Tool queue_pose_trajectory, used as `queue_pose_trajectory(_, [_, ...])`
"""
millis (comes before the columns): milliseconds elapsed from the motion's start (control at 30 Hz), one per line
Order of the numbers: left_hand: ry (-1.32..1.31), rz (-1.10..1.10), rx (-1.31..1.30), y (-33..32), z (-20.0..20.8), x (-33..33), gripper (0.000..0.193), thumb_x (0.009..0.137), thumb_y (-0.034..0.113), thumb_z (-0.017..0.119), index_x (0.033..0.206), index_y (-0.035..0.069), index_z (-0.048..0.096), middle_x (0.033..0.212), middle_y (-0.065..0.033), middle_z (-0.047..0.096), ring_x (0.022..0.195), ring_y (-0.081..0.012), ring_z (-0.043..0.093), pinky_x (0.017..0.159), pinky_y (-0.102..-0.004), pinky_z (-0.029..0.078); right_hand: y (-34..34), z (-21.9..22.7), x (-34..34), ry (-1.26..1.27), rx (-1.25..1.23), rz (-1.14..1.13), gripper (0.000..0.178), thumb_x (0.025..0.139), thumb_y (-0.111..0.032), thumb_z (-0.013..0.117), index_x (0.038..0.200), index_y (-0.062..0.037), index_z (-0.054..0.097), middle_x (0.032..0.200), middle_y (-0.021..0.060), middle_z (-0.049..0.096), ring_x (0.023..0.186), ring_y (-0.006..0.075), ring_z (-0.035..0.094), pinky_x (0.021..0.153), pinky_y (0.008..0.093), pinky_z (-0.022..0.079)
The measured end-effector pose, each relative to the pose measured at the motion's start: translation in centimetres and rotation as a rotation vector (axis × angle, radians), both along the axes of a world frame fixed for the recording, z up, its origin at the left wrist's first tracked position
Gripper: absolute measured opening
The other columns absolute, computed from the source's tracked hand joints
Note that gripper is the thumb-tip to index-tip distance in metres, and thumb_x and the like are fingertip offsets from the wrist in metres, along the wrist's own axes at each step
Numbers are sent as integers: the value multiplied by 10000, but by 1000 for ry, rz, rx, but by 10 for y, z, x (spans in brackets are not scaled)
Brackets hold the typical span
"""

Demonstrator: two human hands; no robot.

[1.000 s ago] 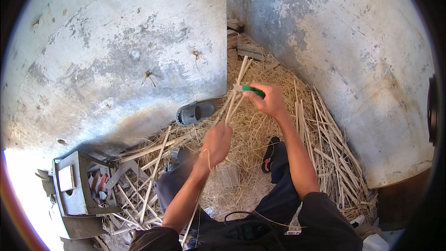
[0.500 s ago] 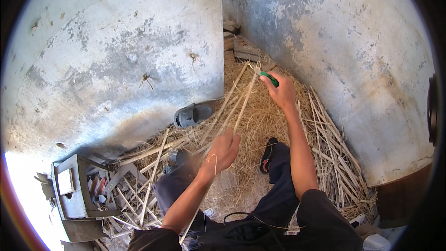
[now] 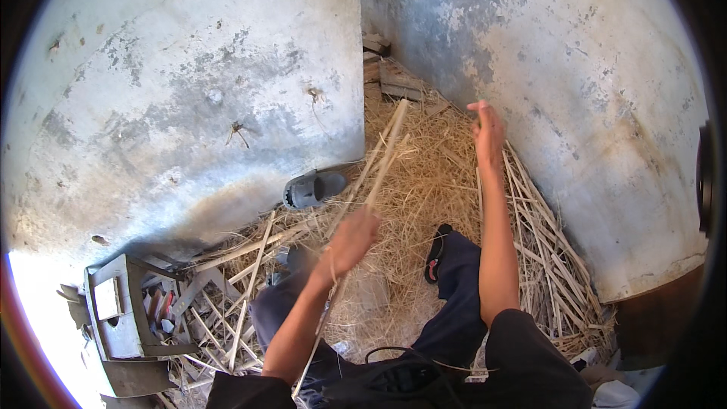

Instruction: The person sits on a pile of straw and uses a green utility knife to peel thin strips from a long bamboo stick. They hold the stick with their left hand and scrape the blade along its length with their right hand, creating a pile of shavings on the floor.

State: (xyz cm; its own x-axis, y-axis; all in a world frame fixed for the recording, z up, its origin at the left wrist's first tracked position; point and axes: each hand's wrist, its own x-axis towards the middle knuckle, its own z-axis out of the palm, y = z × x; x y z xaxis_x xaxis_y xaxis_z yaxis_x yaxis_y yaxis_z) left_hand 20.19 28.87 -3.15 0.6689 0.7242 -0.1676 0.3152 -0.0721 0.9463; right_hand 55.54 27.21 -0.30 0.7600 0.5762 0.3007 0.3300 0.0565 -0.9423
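Observation:
My left hand (image 3: 353,242), blurred by motion, is closed round a long, pale bamboo strip (image 3: 390,155). The strip slants up and away from the fist, and its tail runs back under my forearm to my lap. Out to the right, near the wall, my right hand (image 3: 488,135) is raised with its fingers curled, apart from the strip. The green-handled knife seen in it half a second ago is now hidden behind the fingers or turned away from view. Thin shavings (image 3: 439,174) cover the floor below both hands.
Bundled strips (image 3: 541,250) lie along the right wall (image 3: 560,106). A grey sandal (image 3: 313,188) rests by the left wall (image 3: 227,68). Lower left stand a wooden box-like stool (image 3: 125,307) and scattered sticks (image 3: 242,326). Wooden blocks (image 3: 400,79) sit in the far corner.
My right hand has moved right, off the strip's far end, and the knife has gone from sight. My left hand has shifted slightly left and nearer with the strip.

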Motion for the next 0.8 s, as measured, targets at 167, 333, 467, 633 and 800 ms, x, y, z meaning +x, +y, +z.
queue_pose_trajectory(167, [-231,-58,-339,7,30,-8,390,1093,329,415,907,34,589,704,-6,501,638,-138,514,626,-308,463,6,-12,-49,-159,-107,196,493,1017,-538,611,1193,-82,672,701,-37,483,609,91,416,582,311,323])
queue_pose_trajectory(333, [-240,-170,-137,15,21,-6,440,1084,243,385,1040,-32,726,855,-43,632,798,-171,526,822,-349,469,1,0,-85,-151,-127,432,442,1022,-489,609,1176,-81,683,792,34,620,722,134,527,688,331,387])
queue_pose_trajectory(467, [-310,-164,-257,13,21,-3,445,1070,210,394,1172,-58,734,942,-17,655,820,-164,496,824,-332,467,0,9,-106,-127,-74,562,295,1060,-337,612,1164,-62,633,750,-40,473,655,66,405,605,275,322])
queue_pose_trajectory(633, [-382,-160,-614,14,25,-4,500,1084,220,387,1349,-128,630,887,27,545,802,-107,479,781,-268,465,4,-3,-104,-150,-53,614,293,1038,-283,668,1209,-45,646,802,-39,524,662,70,448,606,277,370])
queue_pose_trajectory(800, [-520,-180,-749,14,28,-11,540,1111,252,413,1449,-148,541,884,41,502,784,-81,480,731,-233,464,-2,8,-108,-64,-114,644,327,1019,-261,689,1243,-23,669,830,-17,573,719,86,533,669,266,436])
